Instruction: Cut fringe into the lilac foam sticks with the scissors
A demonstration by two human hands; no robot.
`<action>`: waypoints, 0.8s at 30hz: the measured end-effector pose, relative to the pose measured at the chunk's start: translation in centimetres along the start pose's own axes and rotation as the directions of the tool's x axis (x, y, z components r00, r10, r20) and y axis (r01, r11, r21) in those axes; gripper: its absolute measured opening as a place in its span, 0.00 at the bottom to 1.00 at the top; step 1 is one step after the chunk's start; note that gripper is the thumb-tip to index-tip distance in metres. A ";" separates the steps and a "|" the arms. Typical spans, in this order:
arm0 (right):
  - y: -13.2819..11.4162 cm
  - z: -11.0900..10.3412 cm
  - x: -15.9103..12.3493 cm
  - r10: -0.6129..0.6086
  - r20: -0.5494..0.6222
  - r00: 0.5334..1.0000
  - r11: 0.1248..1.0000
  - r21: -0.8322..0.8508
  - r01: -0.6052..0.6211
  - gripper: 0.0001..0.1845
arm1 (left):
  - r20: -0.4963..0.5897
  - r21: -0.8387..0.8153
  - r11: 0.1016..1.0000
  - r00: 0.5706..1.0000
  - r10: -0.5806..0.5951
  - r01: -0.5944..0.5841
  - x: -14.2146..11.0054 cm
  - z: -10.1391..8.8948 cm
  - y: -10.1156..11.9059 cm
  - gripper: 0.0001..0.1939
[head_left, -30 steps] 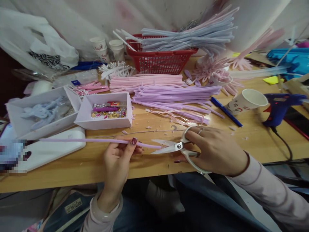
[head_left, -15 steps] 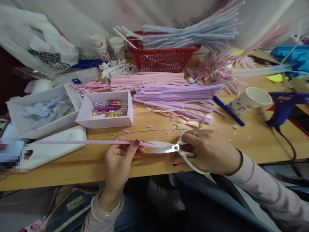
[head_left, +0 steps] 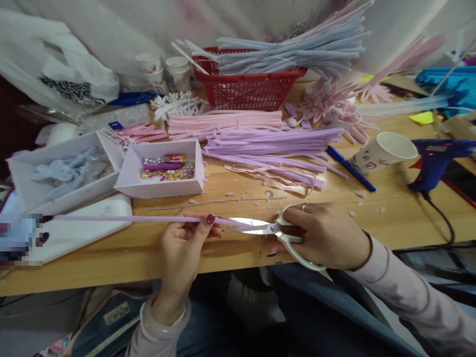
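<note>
I have a lilac fuzzy stem [head_left: 148, 219] stretched nearly level above the near part of the worktop [head_left: 230, 255], its right end at the blades of the scissors [head_left: 270, 228]; I can't tell exactly how that end sits between them. The blades stand only narrowly parted. At 9 o'clock from the scissors' pivot, the left hand's [head_left: 182, 248] grip is closed, thumb and fingers pinching the stem, which runs on over a white case [head_left: 78, 234]. At 3 o'clock, the right hand's [head_left: 329, 235] grip is curled around the scissors' handles. Farther out I see the bead box [head_left: 159, 187] at 10 o'clock, a lilac stem bundle [head_left: 271, 143] at 12 with the red basket [head_left: 249, 91] behind, and the blue marker [head_left: 351, 168], paper cup [head_left: 386, 151] and blue glue gun [head_left: 433, 166] at 2.
</note>
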State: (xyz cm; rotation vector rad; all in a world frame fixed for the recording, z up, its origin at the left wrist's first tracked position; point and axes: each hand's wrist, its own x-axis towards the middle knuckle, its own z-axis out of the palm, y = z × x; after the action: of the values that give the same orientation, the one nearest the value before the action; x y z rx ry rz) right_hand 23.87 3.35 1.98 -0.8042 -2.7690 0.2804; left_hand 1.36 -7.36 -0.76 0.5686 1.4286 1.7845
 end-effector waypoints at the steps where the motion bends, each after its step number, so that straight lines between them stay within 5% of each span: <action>1: 0.0 -0.1 0.0 0.004 0.003 1.000 1.000 -0.005 -0.004 0.26 | -0.003 -0.001 1.000 1.000 0.001 -0.001 0.0 0.0 0.0 0.11; 9: 0.0 -1.0 0.2 -0.011 0.076 0.997 1.000 -0.022 0.013 0.23 | 0.001 -0.003 1.000 1.000 -0.013 0.013 0.2 -0.1 -0.2 0.10; 24: -0.7 -1.3 1.0 -0.098 -0.001 0.995 0.988 -0.121 0.097 0.17 | 0.087 0.031 0.999 0.996 0.026 -0.029 -0.1 -0.2 0.0 0.10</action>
State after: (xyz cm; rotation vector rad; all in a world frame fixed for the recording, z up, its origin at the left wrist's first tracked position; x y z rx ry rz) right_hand 23.11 3.49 3.61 -0.6924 -2.8306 0.0917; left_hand 1.28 -7.55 -0.80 0.6777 1.3985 1.7391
